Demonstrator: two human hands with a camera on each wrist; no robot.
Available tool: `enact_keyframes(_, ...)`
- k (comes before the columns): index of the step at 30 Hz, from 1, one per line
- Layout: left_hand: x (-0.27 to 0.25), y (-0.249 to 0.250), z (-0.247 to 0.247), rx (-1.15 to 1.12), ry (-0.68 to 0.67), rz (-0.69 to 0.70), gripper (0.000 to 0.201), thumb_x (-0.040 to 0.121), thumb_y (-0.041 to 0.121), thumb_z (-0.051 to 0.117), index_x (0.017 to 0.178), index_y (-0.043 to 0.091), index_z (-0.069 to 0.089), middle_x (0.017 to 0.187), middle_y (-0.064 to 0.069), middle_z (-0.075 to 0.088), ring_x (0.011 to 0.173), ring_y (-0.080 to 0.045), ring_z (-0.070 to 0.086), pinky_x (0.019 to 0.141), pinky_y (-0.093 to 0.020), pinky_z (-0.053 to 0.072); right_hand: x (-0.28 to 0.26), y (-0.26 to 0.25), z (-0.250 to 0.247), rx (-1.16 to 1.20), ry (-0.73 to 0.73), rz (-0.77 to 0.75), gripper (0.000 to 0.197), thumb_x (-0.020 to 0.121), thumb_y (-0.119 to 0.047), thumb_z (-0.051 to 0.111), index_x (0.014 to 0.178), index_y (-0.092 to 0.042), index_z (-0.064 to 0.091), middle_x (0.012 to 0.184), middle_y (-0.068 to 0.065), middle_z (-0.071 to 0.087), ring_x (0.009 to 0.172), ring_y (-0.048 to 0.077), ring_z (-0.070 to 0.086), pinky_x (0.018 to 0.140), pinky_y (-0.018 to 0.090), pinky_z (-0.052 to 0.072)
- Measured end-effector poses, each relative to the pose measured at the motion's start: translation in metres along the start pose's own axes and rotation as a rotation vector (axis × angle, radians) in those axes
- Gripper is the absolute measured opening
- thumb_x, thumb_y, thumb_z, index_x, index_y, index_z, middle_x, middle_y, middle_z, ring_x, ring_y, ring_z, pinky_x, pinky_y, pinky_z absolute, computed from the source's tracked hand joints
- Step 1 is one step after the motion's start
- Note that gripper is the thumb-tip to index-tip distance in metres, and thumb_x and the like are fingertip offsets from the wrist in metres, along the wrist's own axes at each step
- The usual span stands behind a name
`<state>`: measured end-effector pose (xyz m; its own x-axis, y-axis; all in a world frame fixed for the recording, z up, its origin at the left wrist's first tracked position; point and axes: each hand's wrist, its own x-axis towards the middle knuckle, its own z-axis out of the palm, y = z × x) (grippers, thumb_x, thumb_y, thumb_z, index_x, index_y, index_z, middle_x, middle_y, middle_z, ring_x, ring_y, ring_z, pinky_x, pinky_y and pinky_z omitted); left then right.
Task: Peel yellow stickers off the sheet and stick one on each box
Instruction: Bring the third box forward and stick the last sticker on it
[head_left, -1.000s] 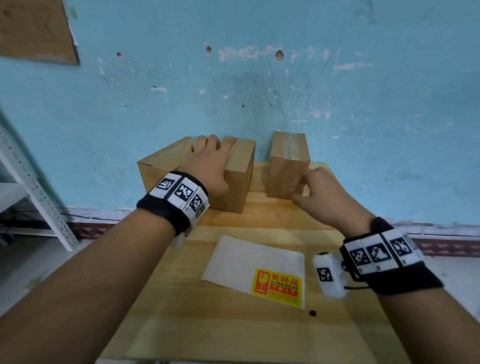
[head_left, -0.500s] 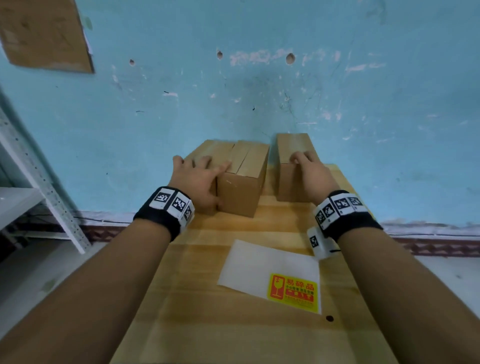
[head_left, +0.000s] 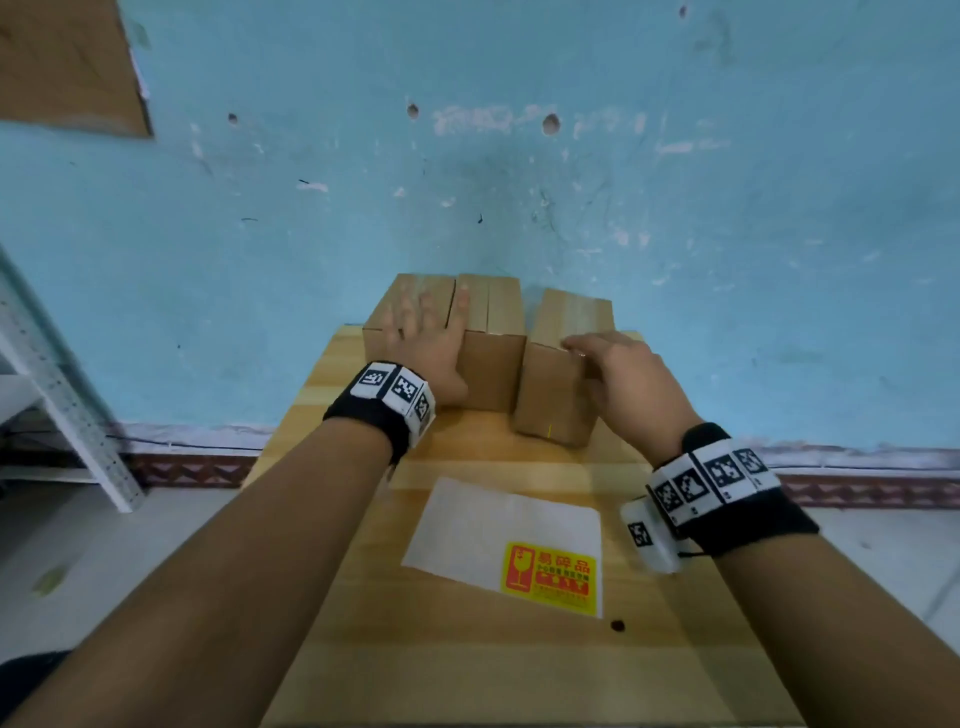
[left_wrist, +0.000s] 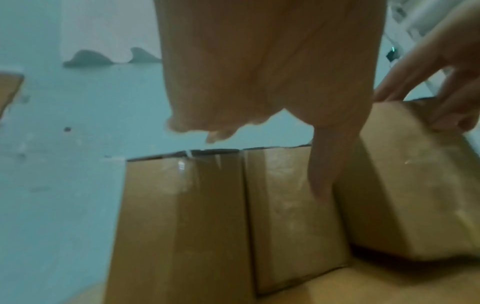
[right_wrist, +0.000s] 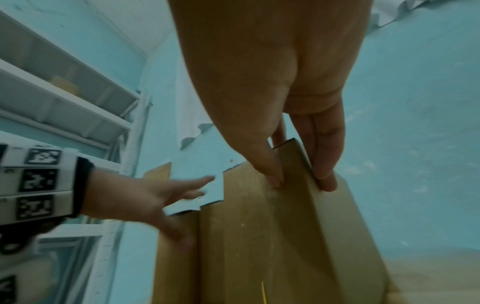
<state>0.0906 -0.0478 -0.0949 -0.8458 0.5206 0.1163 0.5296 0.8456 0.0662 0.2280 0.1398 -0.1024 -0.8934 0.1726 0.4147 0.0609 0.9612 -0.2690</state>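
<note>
Three plain cardboard boxes stand at the table's far end: the left box (head_left: 387, 322), the middle box (head_left: 491, 358) and the right box (head_left: 553, 395). My left hand (head_left: 426, 338) hovers over the left box with spread, blurred fingers, and its thumb (left_wrist: 324, 164) touches the middle box. My right hand (head_left: 618, 374) grips the right box (right_wrist: 259, 236) near its top corner, thumb on one face and fingers on the other. That box sits tilted and closer to me. A white backing sheet (head_left: 483, 519) lies nearer on the table (head_left: 457, 670) and carries one yellow sticker (head_left: 550, 577).
The blue wall (head_left: 519, 208) rises right behind the boxes. A white metal shelf rack (head_left: 62, 395) stands left of the table. The table is narrow, with floor on both sides. A small dark spot (head_left: 617, 625) marks the wood near the sheet.
My right hand has moved from the right box's top to its corner, and the box has come toward me and tilted. My left hand has lifted off the left box with its fingers spread.
</note>
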Motion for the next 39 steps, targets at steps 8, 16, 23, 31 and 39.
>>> enact_keyframes(8, -0.048, 0.039, 0.013, -0.695, -0.029, 0.282, 0.066, 0.073, 0.015, 0.074, 0.131, 0.03, 0.046, 0.138, -0.003, 0.043, 0.119, -0.021, 0.055, 0.099, -0.029, 0.047, -0.036, -0.055, 0.01, -0.22, -0.076, -0.08, 0.048, 0.087, -0.024, 0.06, 0.132, -0.011, 0.053, 0.116, 0.012, 0.061, 0.094, 0.038, 0.066, 0.074, 0.041, 0.051)
enact_keyframes(16, -0.054, 0.029, 0.015, -0.64, -0.063, 0.163, 0.073, 0.075, 0.044, 0.08, 0.137, 0.035, 0.043, 0.144, -0.006, 0.017, 0.128, -0.019, 0.04, 0.104, -0.021, 0.03, -0.052, -0.036, 0.007, 0.515, -0.089, -0.139, 0.041, 0.09, -0.002, 0.056, 0.125, -0.022, 0.062, 0.132, -0.003, 0.064, 0.108, 0.007, 0.066, 0.092, 0.026, 0.055)
enact_keyframes(23, -0.059, 0.033, 0.012, -0.509, -0.023, 0.184, 0.078, 0.07, 0.052, 0.081, 0.135, 0.037, 0.042, 0.147, -0.005, 0.015, 0.113, -0.021, 0.052, 0.101, -0.026, 0.039, -0.078, -0.004, 0.011, 0.657, -0.226, -0.17, 0.052, 0.088, 0.017, 0.05, 0.091, -0.024, 0.082, 0.162, -0.016, 0.03, 0.138, -0.005, 0.043, 0.097, 0.024, 0.054)
enact_keyframes(31, -0.056, 0.012, 0.0, -0.49, -0.097, 0.19, 0.066, 0.08, 0.019, 0.075, 0.132, 0.032, 0.037, 0.155, -0.001, 0.017, 0.111, -0.023, 0.051, 0.083, -0.028, 0.045, -0.077, 0.016, 0.004, 0.367, -0.394, 0.106, 0.031, 0.088, 0.002, 0.06, 0.087, -0.021, 0.082, 0.106, -0.001, 0.075, 0.103, 0.011, 0.065, 0.095, 0.033, 0.05)
enact_keyframes(39, -0.061, -0.013, 0.001, -0.471, -0.081, 0.248, 0.068, 0.082, 0.018, 0.074, 0.137, 0.032, 0.036, 0.16, -0.005, 0.02, 0.139, -0.022, 0.037, 0.1, -0.031, 0.042, -0.074, 0.004, 0.018, 0.168, -0.591, 0.251, 0.056, 0.071, -0.025, 0.088, 0.121, -0.02, 0.063, 0.103, -0.004, 0.062, 0.099, 0.017, 0.059, 0.084, 0.029, 0.049)
